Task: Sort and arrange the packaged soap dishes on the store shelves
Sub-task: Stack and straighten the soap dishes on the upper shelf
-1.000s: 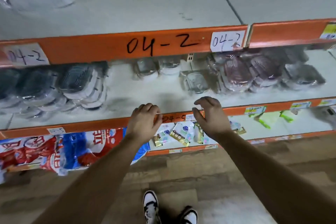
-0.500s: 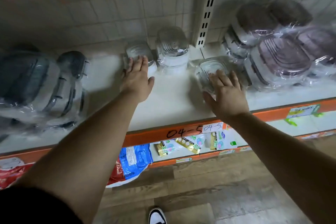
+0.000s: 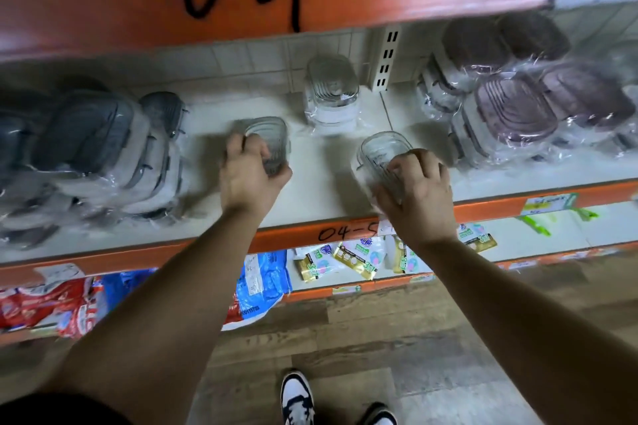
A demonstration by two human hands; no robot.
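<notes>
- Store shelving fills the view: a pale shelf (image 3: pixel 321 190) under an orange beam (image 3: pixel 103 10) with "04-2" handwritten on it, and a wood-pattern floor below.
- Wrapped grey soap dishes (image 3: pixel 93 134) are heaped at the shelf's left end, and mauve soap dishes (image 3: pixel 511 110) at its right end.
- A short clear stack (image 3: pixel 331 93) of wrapped transparent dishes stands at the back, near the slotted upright.
- The left hand (image 3: pixel 250 179) has its grip curled round the near end of the left clear dish (image 3: pixel 269 134), which is low over the open middle of the shelf.
- The right hand (image 3: pixel 419 198) grips the right clear dish (image 3: pixel 379 152) the same way, near the front edge.
- Both held dishes point their long axis away from the person, towards the back wall.
- The clear stack lies behind and between the two hands, roughly equally near to each, so either dish would probably go forward and inward to join it.
- The loose, glossy wrapping may slip in the grip.
</notes>
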